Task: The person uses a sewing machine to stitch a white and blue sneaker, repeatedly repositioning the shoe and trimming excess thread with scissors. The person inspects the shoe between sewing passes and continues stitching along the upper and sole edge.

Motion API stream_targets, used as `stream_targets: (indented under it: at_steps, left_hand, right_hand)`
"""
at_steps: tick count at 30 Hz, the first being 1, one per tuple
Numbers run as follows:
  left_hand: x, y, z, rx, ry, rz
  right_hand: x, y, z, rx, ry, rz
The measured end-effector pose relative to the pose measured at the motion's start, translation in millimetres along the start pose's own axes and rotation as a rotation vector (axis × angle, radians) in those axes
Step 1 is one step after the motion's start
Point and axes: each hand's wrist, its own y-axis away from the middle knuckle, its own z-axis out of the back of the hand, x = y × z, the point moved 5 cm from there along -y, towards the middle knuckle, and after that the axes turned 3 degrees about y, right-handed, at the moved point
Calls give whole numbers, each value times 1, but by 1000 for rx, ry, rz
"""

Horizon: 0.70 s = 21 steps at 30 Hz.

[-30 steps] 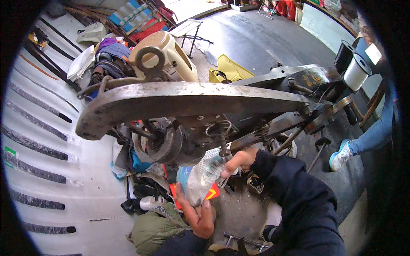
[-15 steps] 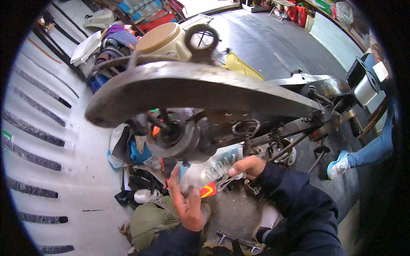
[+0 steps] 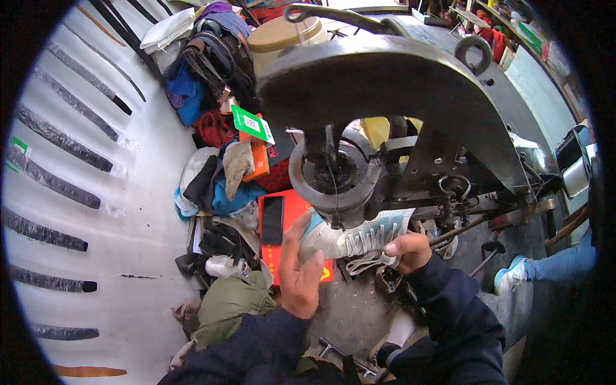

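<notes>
A pale grey and light-blue sneaker [image 3: 330, 240] with white laces lies sideways beneath the round working head [image 3: 333, 179] of a dark metal sewing machine [image 3: 385, 77]. My left hand [image 3: 300, 276] cups the toe end, thumb on the near side and fingers along the far side. At the laced end, my right hand [image 3: 410, 250] grips the shoe with the thumb on top. A loop of white lace [image 3: 364, 262] hangs beside that thumb. The machine's head covers part of the sneaker's upper side.
A black phone [image 3: 272, 220] rests on a red box [image 3: 289, 199] left of the machine. Behind it are a green card [image 3: 252, 123] and piled cloths. Green fabric [image 3: 234, 305] lies near my left forearm. Another person's leg [image 3: 555, 262] stands at right.
The view has shifted, so the machine appears farther right and the phone and red box show more fully. Both hands stay on the sneaker, with its toe end a little farther right.
</notes>
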Motion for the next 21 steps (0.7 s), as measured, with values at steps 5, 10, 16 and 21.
stream_targets:
  at_steps: [5, 10, 16, 21]
  left_hand:
    - [21, -6, -9, 38, 234, 134]
    - [22, -4, -22, 30, 155, 72]
    - [28, -13, -24, 13, 334, 185]
    - [31, -23, -24, 59, 390, 294]
  right_hand:
    - [7, 8, 6, -30, 21, -10]
    - [18, 20, 10, -77, 31, 17]
    - [18, 20, 13, -85, 12, 39]
    - [18, 22, 14, -113, 3, 45]
